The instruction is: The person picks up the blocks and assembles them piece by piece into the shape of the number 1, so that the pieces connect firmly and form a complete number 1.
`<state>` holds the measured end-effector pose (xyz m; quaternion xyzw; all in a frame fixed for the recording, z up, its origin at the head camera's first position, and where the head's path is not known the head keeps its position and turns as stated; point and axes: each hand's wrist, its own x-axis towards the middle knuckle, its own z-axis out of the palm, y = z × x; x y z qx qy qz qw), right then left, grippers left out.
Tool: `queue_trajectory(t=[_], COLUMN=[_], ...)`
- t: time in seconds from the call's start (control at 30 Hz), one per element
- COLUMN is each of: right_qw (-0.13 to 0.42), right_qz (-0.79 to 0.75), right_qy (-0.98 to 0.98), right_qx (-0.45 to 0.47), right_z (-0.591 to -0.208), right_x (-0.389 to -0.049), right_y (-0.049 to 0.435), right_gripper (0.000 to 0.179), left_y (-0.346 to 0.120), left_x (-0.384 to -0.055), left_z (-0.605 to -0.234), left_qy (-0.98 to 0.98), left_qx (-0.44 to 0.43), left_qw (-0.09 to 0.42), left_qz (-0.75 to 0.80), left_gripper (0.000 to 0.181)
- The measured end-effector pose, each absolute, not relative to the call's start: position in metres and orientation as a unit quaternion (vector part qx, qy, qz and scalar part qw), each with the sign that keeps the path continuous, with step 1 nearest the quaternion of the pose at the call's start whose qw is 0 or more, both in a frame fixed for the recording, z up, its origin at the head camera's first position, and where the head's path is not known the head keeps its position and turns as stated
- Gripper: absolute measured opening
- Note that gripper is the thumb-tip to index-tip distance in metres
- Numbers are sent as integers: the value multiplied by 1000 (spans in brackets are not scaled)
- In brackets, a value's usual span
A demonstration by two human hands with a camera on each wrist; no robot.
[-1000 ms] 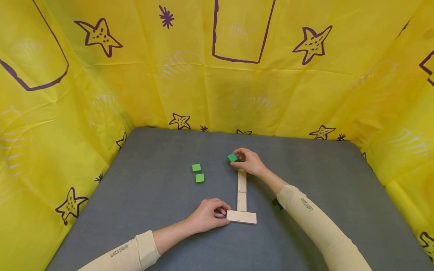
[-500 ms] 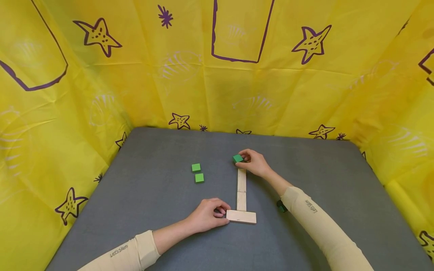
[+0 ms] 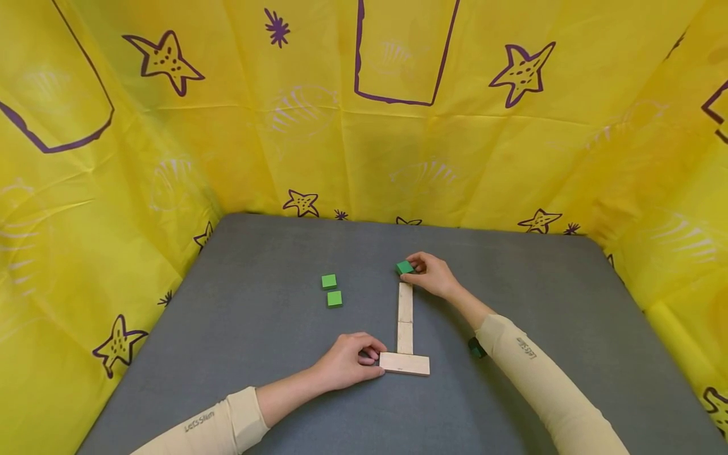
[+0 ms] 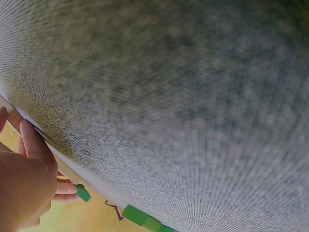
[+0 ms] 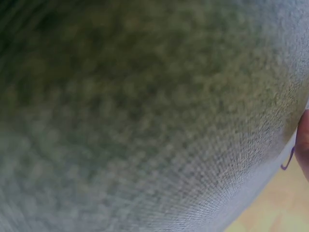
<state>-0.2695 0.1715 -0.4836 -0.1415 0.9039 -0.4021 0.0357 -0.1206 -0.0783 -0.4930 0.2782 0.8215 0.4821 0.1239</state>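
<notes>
In the head view, my right hand [image 3: 433, 277] pinches a dark green block [image 3: 404, 268] between thumb and fingers at the far end of a row of wooden planks [image 3: 405, 309]. My left hand [image 3: 348, 361] holds the left end of a wooden plank [image 3: 404, 363] lying crosswise at the near end of that row. The left wrist view shows the left hand [image 4: 29, 174] at the plank, with the held green block [image 4: 83, 193] beyond. Only a fingertip of the right hand [image 5: 302, 145] appears in the right wrist view.
Two light green blocks [image 3: 334, 299] lie left of the planks on the grey table [image 3: 273, 253]. Yellow cloth [image 3: 318, 145] with purple drawings encloses the back and sides. A small dark object [image 3: 476, 347] shows beneath the right cuff.
The right hand has moved a little to the right with the dark green block, bringing it in line with the plank row's far end. The left hand has stayed put.
</notes>
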Motion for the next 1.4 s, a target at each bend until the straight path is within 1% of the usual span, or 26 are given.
queue_trajectory(t=[0.93, 1.4], right_qw=[64, 70], right_qz=[-376, -374], right_qy=[914, 910], right_qx=[-139, -165], right_z=[-485, -485], right_x=[-270, -269], right_y=[177, 180], right_gripper=[43, 43], left_y=[-79, -79], left_x=[-121, -122], left_z=[-493, -494], left_qy=[821, 822], left_qx=[282, 286], left_qw=[117, 114], left_qz=[482, 479], left_gripper=[25, 25])
